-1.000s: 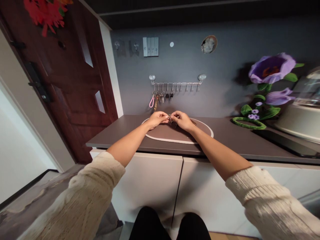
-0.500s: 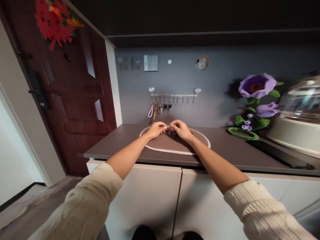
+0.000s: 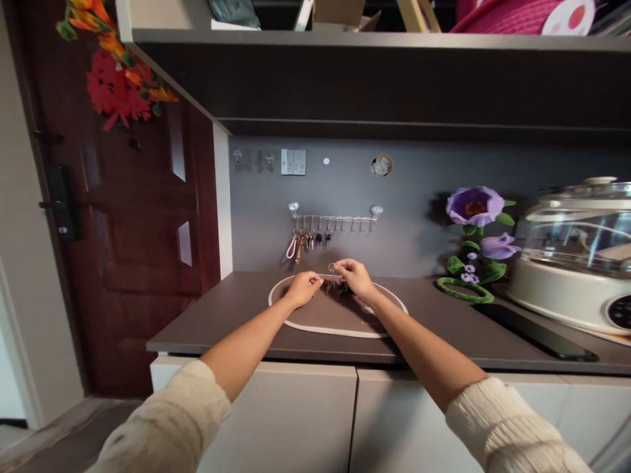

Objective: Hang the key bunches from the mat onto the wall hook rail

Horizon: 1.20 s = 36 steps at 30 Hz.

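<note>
My right hand (image 3: 355,278) pinches a metal key ring (image 3: 332,267), whose loop stands up past the fingertips. My left hand (image 3: 304,289) is closed at the fingertips on the end of a small reddish piece (image 3: 326,282) that reaches toward the ring. Just under the fingers is a dark cluster of keys (image 3: 338,287), too small to tell apart. Both hands are over a brown oval mat (image 3: 320,316) with a pale rim. Behind them, a clear hook rail (image 3: 338,218) on the wall carries several keys (image 3: 309,240) and a pink loop strap (image 3: 291,247) at its left end.
On the countertop (image 3: 197,322) at right are a purple flower ornament (image 3: 476,207), a black phone-like slab (image 3: 537,332) and a white appliance with a clear cover (image 3: 566,289). A shelf (image 3: 345,79) overhangs the counter. A dark red door (image 3: 138,263) stands at left.
The view has tilted up, so the shelf's contents now show. My hands have moved slightly apart, and the ring now stands above the right fingertips.
</note>
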### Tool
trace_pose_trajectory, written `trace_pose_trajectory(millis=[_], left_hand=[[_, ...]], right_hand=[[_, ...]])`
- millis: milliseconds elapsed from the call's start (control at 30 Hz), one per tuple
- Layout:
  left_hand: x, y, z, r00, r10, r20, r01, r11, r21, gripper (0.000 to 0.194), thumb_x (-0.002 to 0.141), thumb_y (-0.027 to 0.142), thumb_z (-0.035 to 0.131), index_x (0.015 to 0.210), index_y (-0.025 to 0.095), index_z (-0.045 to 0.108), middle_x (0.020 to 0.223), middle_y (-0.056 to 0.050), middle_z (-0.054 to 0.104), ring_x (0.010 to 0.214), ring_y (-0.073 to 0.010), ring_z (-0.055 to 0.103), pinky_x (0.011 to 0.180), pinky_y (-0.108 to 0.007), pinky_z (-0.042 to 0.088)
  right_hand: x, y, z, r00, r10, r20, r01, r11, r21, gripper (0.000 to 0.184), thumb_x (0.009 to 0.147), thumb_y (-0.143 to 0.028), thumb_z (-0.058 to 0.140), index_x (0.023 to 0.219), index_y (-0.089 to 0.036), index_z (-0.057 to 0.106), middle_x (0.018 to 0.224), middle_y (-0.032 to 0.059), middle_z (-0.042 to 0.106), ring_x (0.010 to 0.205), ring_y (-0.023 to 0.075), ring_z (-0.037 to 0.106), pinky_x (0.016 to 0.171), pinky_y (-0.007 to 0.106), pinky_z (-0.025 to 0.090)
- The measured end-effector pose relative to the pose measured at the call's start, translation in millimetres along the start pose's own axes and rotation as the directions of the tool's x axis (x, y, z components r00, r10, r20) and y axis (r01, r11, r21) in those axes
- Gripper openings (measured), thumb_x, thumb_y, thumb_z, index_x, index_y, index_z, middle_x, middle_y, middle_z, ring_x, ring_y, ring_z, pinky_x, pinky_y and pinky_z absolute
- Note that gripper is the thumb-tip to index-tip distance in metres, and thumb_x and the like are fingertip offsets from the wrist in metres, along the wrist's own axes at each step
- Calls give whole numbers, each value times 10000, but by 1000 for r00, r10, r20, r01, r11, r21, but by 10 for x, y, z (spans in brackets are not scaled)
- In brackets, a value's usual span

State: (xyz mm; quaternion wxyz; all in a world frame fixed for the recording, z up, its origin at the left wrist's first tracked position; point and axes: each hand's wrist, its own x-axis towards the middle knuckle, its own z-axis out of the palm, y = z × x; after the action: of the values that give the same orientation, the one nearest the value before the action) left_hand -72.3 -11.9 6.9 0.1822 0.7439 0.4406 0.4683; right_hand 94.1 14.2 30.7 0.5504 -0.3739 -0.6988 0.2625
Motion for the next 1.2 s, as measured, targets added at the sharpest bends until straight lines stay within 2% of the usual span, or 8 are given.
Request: trace_pose_trajectory(millis=[167,367,667,900,1200], left_hand=[[-1,45,13,1000,-1,-13,1,999,38,200,745,264,470,655,133,591,544,4,552,508,-100,478,527,-218,367],[7,36,34,999,-10,-49,12,999,37,199,746,255,470,660,131,601,596,-10,587,539,-102,499,551,-220,376],[37,-26,69,998,-19,-67,22,999,44,198,745,262,474,672,147,618,571,-10,589,577,-127,534,571,-235,396],[42,-5,71,997,-29,-76,32,999,38,195,747,246,476,669,139,619,592,-17,596,598,-127,539,591,-237,398],[62,-53,90,997,-30,-67,32,999,25,192,743,255,485,671,143,623,581,-15,595,580,-122,536,582,-235,397]], right_hand=[[294,-60,-106,996,-29,-82,28,999,-14,329,600,-456,605,702,-143,591,625,13,586,540,93,468,540,232,394],[664,-198,-186,978,-2,-207,9,999,34,288,589,-404,597,695,-136,587,598,17,578,498,82,453,515,236,399],[1092,-178,-169,932,-38,-360,7,996,-88,243,629,-350,541,690,-127,616,568,30,593,524,116,519,551,258,431],[1243,-135,-85,881,4,-472,-103,978,-183,195,625,-243,515,739,-153,647,683,45,644,627,146,579,643,276,453],[1257,-75,10,860,-11,-510,-134,960,-246,185,629,-210,514,740,-157,654,745,76,664,724,187,602,706,299,459]])
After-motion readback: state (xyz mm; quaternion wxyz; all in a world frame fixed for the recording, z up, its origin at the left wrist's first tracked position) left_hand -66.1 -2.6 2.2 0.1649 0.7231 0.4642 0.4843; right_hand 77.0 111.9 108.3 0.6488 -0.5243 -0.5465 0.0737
